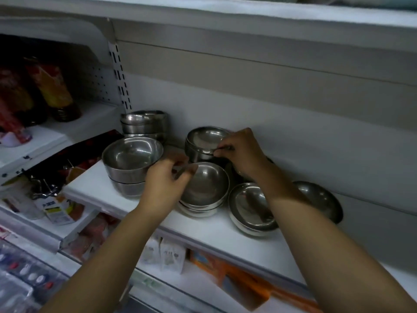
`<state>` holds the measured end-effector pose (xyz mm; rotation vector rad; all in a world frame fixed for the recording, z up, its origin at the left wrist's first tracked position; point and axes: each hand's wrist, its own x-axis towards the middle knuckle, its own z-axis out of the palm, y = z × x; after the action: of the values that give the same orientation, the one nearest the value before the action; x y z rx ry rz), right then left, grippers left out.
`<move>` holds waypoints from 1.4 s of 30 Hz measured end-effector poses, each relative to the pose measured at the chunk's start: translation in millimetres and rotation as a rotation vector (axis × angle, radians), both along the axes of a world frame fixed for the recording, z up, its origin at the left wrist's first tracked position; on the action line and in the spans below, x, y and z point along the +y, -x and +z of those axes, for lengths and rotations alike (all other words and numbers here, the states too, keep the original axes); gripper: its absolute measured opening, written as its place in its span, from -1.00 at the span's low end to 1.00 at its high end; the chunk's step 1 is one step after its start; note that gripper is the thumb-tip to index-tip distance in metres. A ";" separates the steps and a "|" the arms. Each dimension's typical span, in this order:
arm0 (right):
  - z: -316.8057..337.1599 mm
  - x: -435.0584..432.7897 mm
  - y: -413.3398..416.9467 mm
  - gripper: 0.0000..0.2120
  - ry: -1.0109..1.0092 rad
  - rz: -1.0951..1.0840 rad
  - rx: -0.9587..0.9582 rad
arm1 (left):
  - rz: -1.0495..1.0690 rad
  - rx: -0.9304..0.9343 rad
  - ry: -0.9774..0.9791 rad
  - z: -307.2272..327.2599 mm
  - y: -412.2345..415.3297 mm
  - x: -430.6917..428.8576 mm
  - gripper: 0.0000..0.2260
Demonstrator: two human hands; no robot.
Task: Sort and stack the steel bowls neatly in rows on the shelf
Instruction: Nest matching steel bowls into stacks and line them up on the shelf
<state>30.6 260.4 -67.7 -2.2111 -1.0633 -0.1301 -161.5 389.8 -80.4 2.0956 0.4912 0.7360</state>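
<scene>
Progress stands at roughly the midpoint, judging from the layout on the white shelf (203, 224).

Done so far:
- A back-left stack (144, 125) of nested steel bowls sits against the shelf wall, left of centre in the frame.
- A front-left stack (132, 159) of deeper bowls stands just in front of it.
- A back-centre stack (204, 138) and a front-centre stack (205, 186) of shallower bowls are formed at mid-frame.

Hand state:
- The right hand (243, 150) pinches the near rim of the top bowl on the back-centre stack, fingers curled.
- The left hand (162, 184) appears to pinch the left rim of the top bowl on the front-centre stack between thumb and fingers.

Left to do:
- One loose bowl (250, 208) lies tilted right of centre, touching the front-centre stack.
- A second loose bowl (322, 199) lies at the right, partly hidden by the right forearm.
- Both need nesting by size, and the stacks need aligning into straight rows.
</scene>
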 end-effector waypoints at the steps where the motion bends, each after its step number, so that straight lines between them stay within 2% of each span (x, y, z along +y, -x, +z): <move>1: 4.1 -0.8 0.7 -0.77 -0.036 0.026 -0.003 | 0.006 0.013 -0.002 1.3 -1.4 0.9 -0.84; 5: 20.9 -7.1 7.4 -0.90 -0.176 0.053 -0.042 | 0.007 -0.023 0.012 6.7 -10.8 2.5 -0.76; 8: 30.6 -16.6 8.8 -0.92 -0.287 0.051 -0.043 | -0.013 -0.063 0.023 10.9 -19.1 4.6 -0.80; 10: 34.1 -26.6 9.7 -0.91 -0.371 0.013 -0.033 | -0.025 -0.075 -0.070 14.9 -25.7 5.2 -0.80; 12: 35.8 -38.6 12.1 -0.91 -0.425 -0.012 -0.037 | -0.053 -0.001 -0.181 22.1 -37.8 9.1 -0.78; 16: 35.2 -60.5 23.3 -0.93 -0.440 -0.071 -0.064 | -0.185 0.279 -0.398 34.2 -71.2 29.2 -0.78; 20: 30.1 -79.4 29.6 -0.93 -0.434 -0.121 -0.054 | -0.358 0.405 -0.537 47.6 -81.9 44.3 -0.85; 24: 21.7 -91.9 34.7 -0.89 -0.469 -0.141 0.019 | -0.459 0.452 -0.585 58.1 -85.4 50.0 -0.85; 27: 16.6 -98.6 39.1 -0.96 -0.445 -0.147 0.032 | -0.472 0.375 -0.604 54.6 -85.2 48.7 -0.85; 31: 15.8 -103.7 49.6 -0.89 -0.449 -0.164 0.030 | -0.410 0.243 -0.667 44.4 -86.0 45.8 -0.82; 33: 16.3 -107.2 54.2 -0.86 -0.458 -0.200 0.049 | -0.386 0.204 -0.608 48.0 -85.1 41.1 -0.81; 36: 18.2 -116.6 62.3 -0.91 -0.460 -0.285 0.054 | -0.339 0.108 -0.540 57.1 -80.3 27.4 -0.71; 38: 18.1 -125.9 69.5 -0.91 -0.502 -0.355 0.026 | -0.287 0.023 -0.497 62.9 -75.2 11.0 -0.76; 42: 20.2 -153.1 81.8 -0.85 -0.630 -0.559 0.015 | -0.260 -0.097 -0.247 68.2 -70.2 -32.5 -0.84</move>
<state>-51.1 107.3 -47.5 -1.8474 -0.2937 -0.6025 -91.4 357.3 -12.2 2.2830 0.0723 0.7709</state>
